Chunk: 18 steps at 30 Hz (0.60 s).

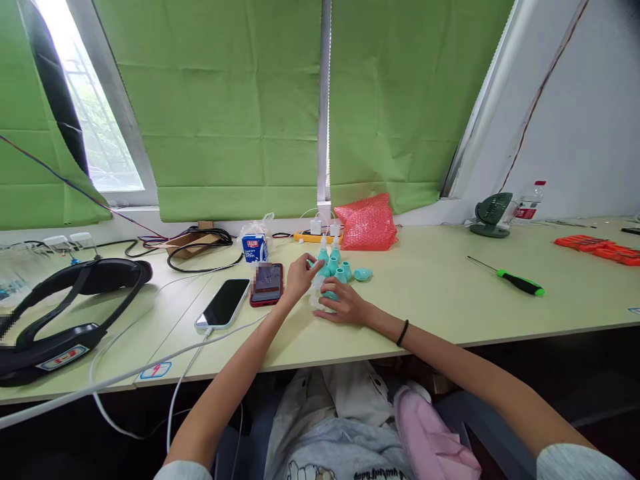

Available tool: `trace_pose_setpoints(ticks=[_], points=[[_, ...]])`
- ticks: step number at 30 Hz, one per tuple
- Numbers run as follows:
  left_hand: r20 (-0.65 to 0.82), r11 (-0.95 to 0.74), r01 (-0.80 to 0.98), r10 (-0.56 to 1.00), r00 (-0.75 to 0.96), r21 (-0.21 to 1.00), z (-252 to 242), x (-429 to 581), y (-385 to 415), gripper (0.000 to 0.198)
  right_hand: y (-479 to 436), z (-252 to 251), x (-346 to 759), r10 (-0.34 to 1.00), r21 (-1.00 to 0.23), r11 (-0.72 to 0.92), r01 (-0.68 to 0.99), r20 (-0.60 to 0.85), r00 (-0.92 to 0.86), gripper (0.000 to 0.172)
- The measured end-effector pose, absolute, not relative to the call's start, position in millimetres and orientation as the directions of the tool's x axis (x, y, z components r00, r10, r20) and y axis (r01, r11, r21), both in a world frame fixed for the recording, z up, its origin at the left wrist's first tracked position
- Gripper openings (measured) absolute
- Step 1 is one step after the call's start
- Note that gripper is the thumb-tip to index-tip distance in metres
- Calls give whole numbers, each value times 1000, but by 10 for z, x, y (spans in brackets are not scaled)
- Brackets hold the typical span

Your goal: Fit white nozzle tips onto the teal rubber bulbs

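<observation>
Beside hollow-necked teal plastic pieces [341, 275], the left hand [301, 277] is being held with its fingers bent close together; whether one piece is being pinched cannot be told. On the pale-green counter [425, 293], a smooth teal piece [330, 296], beside translucent plastic [315, 295], is being partly hidden by the right hand [347, 305], its fingers curled and slightly spread.
</observation>
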<state>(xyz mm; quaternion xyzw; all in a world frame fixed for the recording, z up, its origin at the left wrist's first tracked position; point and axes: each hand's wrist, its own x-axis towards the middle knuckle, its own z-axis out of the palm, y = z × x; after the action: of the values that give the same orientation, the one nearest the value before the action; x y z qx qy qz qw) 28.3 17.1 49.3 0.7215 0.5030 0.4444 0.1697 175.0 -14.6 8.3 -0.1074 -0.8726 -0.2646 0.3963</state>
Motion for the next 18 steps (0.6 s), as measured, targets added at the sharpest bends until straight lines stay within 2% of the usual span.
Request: trace_pose_setpoints(ticks=[4,8,12,18], points=[[411,-446,652,885,220,613,395,256,208,20,-115,73,1745,27,351,843,408,729,-684,16],[332,-447,688,893,304,571,330,232,276,22,-36,63,1773,126,285,828,483,745,-655,8],[306,-450,689,893,331,568,316,234,323,23,21,64,1817,229,194,801,567,775,-589,4],[308,-458,644,889,340,612,290,240,323,22,34,53,1830,287,94,799,593,808,-515,11]])
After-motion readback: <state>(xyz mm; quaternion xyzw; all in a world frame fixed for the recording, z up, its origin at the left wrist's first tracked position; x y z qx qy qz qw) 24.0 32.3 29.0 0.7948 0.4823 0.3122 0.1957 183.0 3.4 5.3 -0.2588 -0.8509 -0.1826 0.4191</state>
